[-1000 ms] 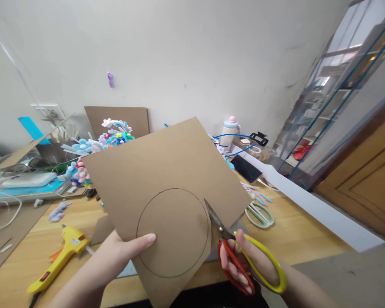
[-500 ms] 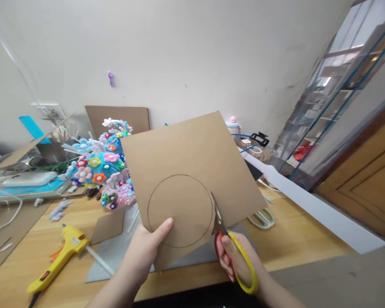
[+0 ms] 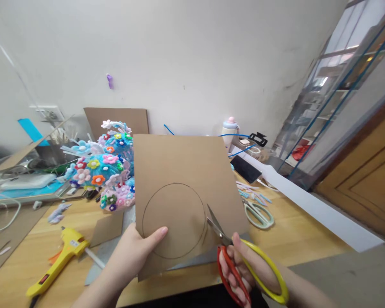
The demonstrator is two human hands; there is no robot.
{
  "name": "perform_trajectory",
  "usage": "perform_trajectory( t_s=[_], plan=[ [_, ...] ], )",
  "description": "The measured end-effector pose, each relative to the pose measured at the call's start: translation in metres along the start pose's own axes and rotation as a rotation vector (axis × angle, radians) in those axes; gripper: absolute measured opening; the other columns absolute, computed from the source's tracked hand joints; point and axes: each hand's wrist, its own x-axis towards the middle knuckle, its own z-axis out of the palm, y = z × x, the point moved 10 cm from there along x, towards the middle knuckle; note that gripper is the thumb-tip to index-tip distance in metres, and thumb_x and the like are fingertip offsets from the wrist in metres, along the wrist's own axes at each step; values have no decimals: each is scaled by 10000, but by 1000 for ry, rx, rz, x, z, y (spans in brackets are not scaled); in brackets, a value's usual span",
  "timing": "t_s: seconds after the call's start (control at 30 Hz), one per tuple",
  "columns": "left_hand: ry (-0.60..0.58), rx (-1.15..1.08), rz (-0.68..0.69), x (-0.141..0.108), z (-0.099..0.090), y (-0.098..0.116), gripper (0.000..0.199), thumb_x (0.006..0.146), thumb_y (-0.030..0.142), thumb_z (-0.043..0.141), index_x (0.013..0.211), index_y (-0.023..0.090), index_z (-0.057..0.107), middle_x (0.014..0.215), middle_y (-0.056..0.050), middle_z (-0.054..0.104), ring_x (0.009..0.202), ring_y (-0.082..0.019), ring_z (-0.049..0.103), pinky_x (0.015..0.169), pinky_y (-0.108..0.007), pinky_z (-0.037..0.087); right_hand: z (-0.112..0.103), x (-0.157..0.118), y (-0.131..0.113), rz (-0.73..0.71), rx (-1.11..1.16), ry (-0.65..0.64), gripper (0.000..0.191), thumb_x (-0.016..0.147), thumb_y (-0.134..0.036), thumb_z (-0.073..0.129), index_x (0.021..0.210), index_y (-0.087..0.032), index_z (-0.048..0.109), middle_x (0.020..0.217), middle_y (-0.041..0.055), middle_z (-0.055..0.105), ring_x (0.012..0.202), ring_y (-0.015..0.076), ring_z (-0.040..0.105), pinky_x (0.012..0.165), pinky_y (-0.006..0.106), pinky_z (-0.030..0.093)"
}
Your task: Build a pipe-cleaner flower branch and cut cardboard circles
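Note:
A square sheet of brown cardboard (image 3: 186, 160) is held up over the table, with a circle drawn on its lower part. My left hand (image 3: 137, 250) grips its lower left edge, thumb on the front inside the circle and the other fingers hidden behind. In my right hand (image 3: 240, 261) is a pair of scissors (image 3: 223, 239) with one yellow and one red handle. Their blades are parted, tips just right of the circle line, beside a short cut running up from the bottom edge.
At left lie a yellow glue gun (image 3: 59, 261) and a bunch of fuzzy flowers (image 3: 99, 167). Green-handled scissors (image 3: 259, 215), a phone (image 3: 246, 169), small pastel pieces and a long white strip (image 3: 317, 209) are on the right. A bottle (image 3: 229, 128) stands by the wall.
The cardboard has turned to sit straighter and dropped slightly, baring the phone and pastel pieces. My right hand has moved right and down, and the scissors have opened wider.

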Motion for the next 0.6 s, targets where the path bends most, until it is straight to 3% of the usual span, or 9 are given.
perform_trajectory(
  t_s=[0.13,0.23,0.37,0.47,0.6],
  plan=[
    [-32,-32,-26,0,-4,3,604,624,465,764,1105,120,646,1120,-158,694,1042,-339,647,894,-440,533,4,-11,-1,81,112,-111,822,830,-773,87,714,-104,551,507,26,526,322,89,514,281,141,337],
    [-101,-103,-62,-1,1,3,637,609,453,783,1131,122,628,1125,-169,690,1028,-346,652,860,-443,548,5,-17,-5,76,57,-137,822,796,-812,137,717,-108,554,494,23,530,303,81,494,275,140,328],
    [-157,-151,-102,-1,11,-1,679,623,446,783,1185,118,590,1143,-179,679,1026,-346,652,847,-444,551,-9,-10,-13,-39,-131,51,744,715,-846,358,741,-129,556,502,-4,542,322,77,505,316,161,406],
    [-129,-137,-79,0,12,-2,668,632,437,782,1188,123,585,1164,-175,670,1052,-340,641,875,-434,540,-19,-4,-13,-69,-224,196,720,728,-827,377,739,-130,559,479,-12,539,335,90,527,340,178,436],
    [-135,-152,-84,-1,15,-5,648,626,418,792,1161,109,596,1133,-180,684,1070,-344,631,889,-430,533,-17,3,-12,-46,-250,197,798,711,-867,284,724,-121,566,466,2,538,348,110,555,332,168,393]
  ],
)
